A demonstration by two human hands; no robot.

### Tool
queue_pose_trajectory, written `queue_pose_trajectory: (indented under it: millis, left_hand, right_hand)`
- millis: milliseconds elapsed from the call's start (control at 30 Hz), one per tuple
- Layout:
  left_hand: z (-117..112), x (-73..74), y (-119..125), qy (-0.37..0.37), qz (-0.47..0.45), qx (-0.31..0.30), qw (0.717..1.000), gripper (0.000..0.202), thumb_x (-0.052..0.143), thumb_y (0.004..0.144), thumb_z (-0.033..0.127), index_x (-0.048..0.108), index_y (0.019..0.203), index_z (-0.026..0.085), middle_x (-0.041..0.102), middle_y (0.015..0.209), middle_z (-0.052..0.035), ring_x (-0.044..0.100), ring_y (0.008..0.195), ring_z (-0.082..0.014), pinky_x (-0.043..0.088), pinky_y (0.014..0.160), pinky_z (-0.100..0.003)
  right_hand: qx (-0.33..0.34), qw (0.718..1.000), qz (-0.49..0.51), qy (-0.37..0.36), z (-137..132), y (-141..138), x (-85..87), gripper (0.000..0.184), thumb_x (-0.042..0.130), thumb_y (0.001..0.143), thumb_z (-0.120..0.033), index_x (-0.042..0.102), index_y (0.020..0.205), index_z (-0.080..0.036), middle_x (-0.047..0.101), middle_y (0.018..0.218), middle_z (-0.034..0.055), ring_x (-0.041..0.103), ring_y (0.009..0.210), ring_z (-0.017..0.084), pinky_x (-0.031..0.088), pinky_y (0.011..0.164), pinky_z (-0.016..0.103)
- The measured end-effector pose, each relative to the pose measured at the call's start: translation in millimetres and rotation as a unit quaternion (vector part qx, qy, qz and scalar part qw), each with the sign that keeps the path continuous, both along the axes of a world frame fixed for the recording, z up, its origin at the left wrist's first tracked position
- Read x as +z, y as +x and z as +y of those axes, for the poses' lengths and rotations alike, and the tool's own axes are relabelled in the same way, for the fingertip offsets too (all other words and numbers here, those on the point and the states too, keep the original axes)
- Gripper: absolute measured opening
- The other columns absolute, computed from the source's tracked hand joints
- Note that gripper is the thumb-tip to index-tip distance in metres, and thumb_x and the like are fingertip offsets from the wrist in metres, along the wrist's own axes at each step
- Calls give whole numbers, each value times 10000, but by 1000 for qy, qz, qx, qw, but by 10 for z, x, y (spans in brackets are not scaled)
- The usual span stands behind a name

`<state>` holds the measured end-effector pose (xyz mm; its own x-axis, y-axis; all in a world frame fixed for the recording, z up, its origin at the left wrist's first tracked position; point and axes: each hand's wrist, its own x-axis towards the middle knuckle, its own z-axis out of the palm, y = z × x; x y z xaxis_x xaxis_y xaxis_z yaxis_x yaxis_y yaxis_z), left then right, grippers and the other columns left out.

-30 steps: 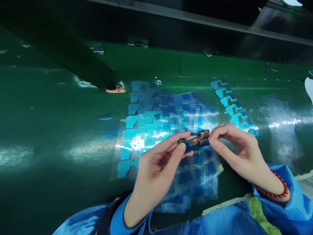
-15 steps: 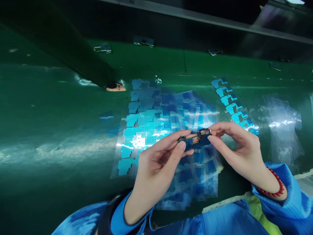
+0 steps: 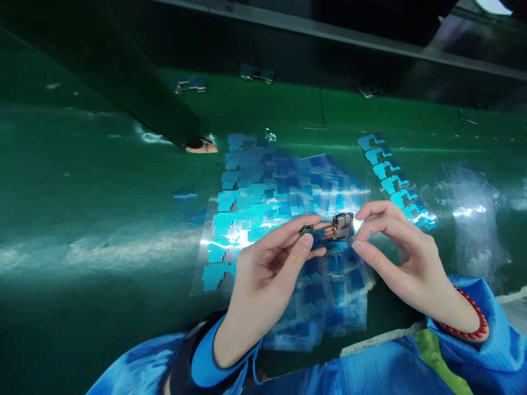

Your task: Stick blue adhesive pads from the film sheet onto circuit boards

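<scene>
My left hand (image 3: 267, 274) pinches a small circuit board (image 3: 342, 226) between thumb and fingers, over the middle of the green table. The board's left part shows a blue face beside my thumb; its right part shows silvery metal. Just off the board's right end is my right hand (image 3: 399, 258), fingertips curved and apart, with a bright spot between them that I cannot make out. Below both hands lie overlapping clear sheets bearing blue film cutouts (image 3: 224, 225).
A narrow strip of blue cutouts (image 3: 382, 170) lies to the right, and crumpled clear plastic (image 3: 473, 219) beyond it. Several circuit boards (image 3: 257, 74) sit along the back ledge. A dark post (image 3: 144, 93) slants in from upper left over the green table (image 3: 102, 192).
My right fingers have parted from the board's right end, which now shows silvery metal where it looked dark blue. My left hand keeps its hold. The view has shifted slightly.
</scene>
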<state>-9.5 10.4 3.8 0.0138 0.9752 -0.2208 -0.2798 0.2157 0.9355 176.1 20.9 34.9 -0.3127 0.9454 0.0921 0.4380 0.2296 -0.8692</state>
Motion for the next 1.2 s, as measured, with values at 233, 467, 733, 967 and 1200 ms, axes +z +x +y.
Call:
queue_pose_trajectory:
  millis: [233, 467, 733, 967, 1200]
  left_hand:
    - [10, 12, -12, -1, -6, 1, 1000, 160, 676, 842, 194, 748, 964, 268, 765, 912, 53, 729, 800, -121, 626, 717, -184]
    - [-7, -10, -17, -2, -16, -9, 1000, 172, 665, 858, 206, 744, 981, 296, 762, 934, 61, 725, 851, -127, 625, 739, -199]
    - [2, -13, -23, -8, -60, -28, 998, 202, 643, 876, 192, 742, 992, 324, 766, 891, 67, 723, 885, -140, 628, 739, -214]
    - [13, 3, -19, -12, -76, -34, 996, 214, 658, 857, 165, 742, 993, 307, 764, 939, 59, 722, 899, -151, 627, 743, -212]
    - [16, -8, 1, -8, -33, -26, 999, 235, 693, 815, 125, 726, 1010, 251, 771, 904, 35, 736, 798, -136, 624, 721, -187]
  right_hand:
    - [-11, 999, 20, 35, 20, 6, -80, 112, 595, 894, -109, 607, 939, -212, 603, 884, -1, 573, 854, 127, 463, 797, 270]
    - [-78, 995, 46, 31, 21, 1, -121, 157, 673, 842, -119, 638, 954, -223, 650, 849, -31, 594, 753, 99, 494, 738, 225]
    - [-97, 994, 43, 3, 60, -21, -115, 86, 674, 832, -129, 658, 851, -211, 662, 799, -38, 596, 729, 94, 498, 720, 207]
    - [-92, 995, 33, 15, 63, -20, -107, 86, 669, 830, -117, 653, 848, -199, 656, 807, -32, 580, 710, 93, 496, 723, 226]
    - [-100, 995, 26, 0, 55, -21, -82, 65, 677, 827, -149, 657, 826, -210, 660, 782, -18, 591, 706, 124, 504, 699, 267]
